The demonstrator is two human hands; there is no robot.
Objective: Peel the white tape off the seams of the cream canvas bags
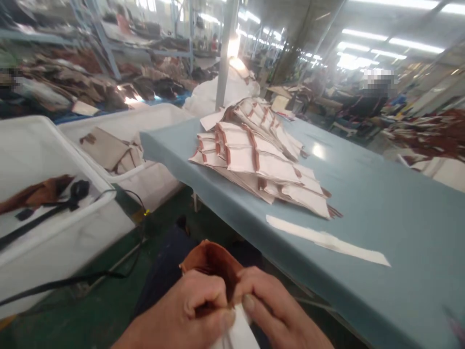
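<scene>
My left hand [198, 305] and right hand [271, 303] pinch a curled brown-and-white leathery piece [220, 261] between my fingertips; likely light, pliable, best gripped along its edge.

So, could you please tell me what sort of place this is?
Probably a leather or textile workshop: stacked panels lie on a table, white bins hold loose pieces, and rows of ceiling lights run far back.

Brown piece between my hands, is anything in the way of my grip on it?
Nothing visible: left hand and right hand already pinch it, with white material at their thumbs. The blue table stands to the right, not between.
</scene>
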